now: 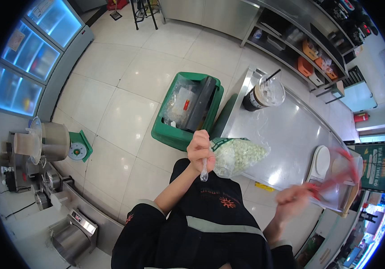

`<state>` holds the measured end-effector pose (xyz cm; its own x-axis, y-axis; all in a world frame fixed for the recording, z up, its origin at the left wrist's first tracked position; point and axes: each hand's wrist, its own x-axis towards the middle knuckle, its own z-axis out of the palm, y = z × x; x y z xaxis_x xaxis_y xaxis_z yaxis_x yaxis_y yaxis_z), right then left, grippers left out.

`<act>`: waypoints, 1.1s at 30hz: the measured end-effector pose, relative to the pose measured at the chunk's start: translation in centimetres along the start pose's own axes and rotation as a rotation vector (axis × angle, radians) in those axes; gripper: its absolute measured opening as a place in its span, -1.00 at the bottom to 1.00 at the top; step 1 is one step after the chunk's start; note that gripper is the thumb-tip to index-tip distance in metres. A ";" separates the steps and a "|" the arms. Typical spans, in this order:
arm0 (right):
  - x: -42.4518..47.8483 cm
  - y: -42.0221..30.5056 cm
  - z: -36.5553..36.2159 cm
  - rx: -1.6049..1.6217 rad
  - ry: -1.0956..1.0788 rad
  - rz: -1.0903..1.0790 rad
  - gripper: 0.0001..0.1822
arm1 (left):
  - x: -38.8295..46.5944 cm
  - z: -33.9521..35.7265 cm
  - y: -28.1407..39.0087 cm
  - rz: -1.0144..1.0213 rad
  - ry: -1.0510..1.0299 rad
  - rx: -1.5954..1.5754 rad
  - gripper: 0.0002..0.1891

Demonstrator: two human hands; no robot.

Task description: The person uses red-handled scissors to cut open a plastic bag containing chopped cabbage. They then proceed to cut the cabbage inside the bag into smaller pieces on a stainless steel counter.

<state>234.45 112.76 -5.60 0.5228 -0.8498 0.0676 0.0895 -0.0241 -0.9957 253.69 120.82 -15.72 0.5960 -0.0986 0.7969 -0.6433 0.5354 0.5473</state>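
My left hand [200, 153] is closed around the twisted neck of a clear plastic bag [241, 156] filled with small pale green pieces. The bag has green print and lies out to the right of the fist, by the corner of a stainless-steel table [280, 134]. My right hand [291, 198], blurred by motion, is at the table's near right side. From its fingers a red looped strip [343, 171] extends over a clear plastic container [357, 171]; the blur hides exactly what the strip is.
An iced drink cup [264, 92] with a black straw stands on the table. A green bin [169, 134] holding plastic waste is on the tiled floor ahead. Leftward are a dial scale [79, 151], a steel pot [54, 141] and a glass-door fridge [49, 50]. A white lid [322, 159] lies at right.
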 end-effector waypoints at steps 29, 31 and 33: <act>4.2 10.8 0.1 -0.370 0.021 0.230 -0.62 | 0.8 3.3 1.5 -0.419 -0.165 0.233 -0.25; 4.1 11.6 0.2 -0.368 0.042 0.246 -0.63 | -0.6 2.9 2.1 -0.458 -0.242 0.108 0.00; 4.8 12.5 -0.3 -0.344 0.051 0.198 -0.65 | -1.9 4.1 2.2 -0.494 -0.097 -0.139 0.03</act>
<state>237.83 108.23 -17.78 0.4575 -0.8808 -0.1221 -0.3022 -0.0248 -0.9529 249.22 118.70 -14.96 0.7608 -0.4411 0.4760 -0.2228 0.5113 0.8300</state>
